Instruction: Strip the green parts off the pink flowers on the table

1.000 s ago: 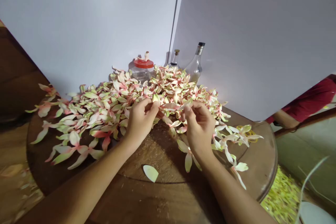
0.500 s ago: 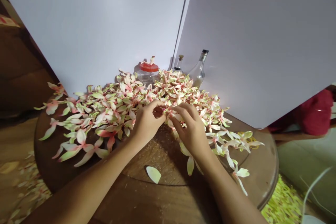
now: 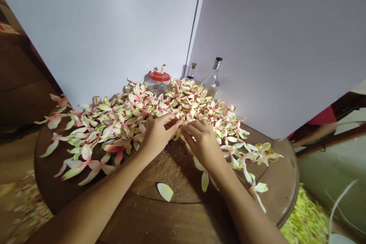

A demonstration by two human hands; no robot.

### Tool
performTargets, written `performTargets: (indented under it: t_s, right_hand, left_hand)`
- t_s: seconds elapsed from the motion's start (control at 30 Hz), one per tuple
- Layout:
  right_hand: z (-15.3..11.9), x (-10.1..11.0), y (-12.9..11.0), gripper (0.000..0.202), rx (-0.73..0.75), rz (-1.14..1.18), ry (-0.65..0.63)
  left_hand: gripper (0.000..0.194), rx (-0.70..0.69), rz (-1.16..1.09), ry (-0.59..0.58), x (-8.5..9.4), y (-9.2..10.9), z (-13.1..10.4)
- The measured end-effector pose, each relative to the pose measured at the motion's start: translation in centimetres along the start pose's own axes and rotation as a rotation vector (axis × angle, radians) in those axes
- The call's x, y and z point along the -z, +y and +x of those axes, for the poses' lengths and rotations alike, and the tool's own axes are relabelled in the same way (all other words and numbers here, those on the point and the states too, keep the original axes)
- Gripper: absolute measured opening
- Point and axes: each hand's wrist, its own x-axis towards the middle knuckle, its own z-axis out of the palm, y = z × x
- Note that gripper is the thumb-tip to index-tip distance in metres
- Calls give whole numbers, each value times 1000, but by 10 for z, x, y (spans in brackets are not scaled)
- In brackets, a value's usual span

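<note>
Pink and pale-green flowers (image 3: 114, 122) lie heaped over the back and sides of a round brown wooden table (image 3: 160, 217). My left hand (image 3: 158, 131) and my right hand (image 3: 200, 137) meet at the front of the heap, fingertips nearly touching. Both have their fingers bent and pinched together; whatever lies between the fingertips is too small and hidden to name. A single pale petal (image 3: 165, 191) rests on bare wood in front of my hands. A few flowers (image 3: 205, 179) lie beside and partly beneath my right forearm.
Behind the heap stand a red-lidded jar (image 3: 159, 76), a small corked bottle (image 3: 192, 71) and a taller clear bottle (image 3: 213, 78) against pale panels (image 3: 128, 26). A person's arm (image 3: 317, 133) shows at right. Yellow-green petals (image 3: 305, 217) cover the floor at lower right.
The view has shifted slightly. My right hand's fingers have drawn closer together, near my left fingertips. At the right edge, the person in red has moved and an arm now shows.
</note>
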Motion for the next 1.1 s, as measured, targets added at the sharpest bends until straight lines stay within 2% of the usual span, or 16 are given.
performTargets:
  t_s: [0.13,0.3,0.43,0.57,0.7,0.87,0.93,1.03,1.1]
  right_hand:
    - [-1,-1,-1,18,-63,3,48]
    - [-3,-3,-3,16,-88,-168,134]
    - [-3,-9,-3,11,-172,-158,246]
    - [-1,-8,-5,15,-293,114,421]
    - [1,4,-11,15,-342,282,529]
    - [-3,21,-23,18,-352,258,581]
    - [-12,33,-23,16,-374,270,640]
    - [-40,59,-12,13,-505,242,740]
    - [-65,78,1,16,-613,123,672]
  left_hand:
    - [11,3,61,-7,0,1,-2]
    - [13,36,24,-8,-4,1,-3]
    - [18,175,-198,-5,-7,1,-3]
    - [27,336,-475,57,-8,4,-2]
    - [27,403,-725,35,-11,12,-4]
    - [24,387,-824,46,-14,19,-5]
    - [21,422,-799,88,-9,16,-3]
    - [18,434,-633,206,2,7,3]
    - [19,346,-514,229,9,1,7]
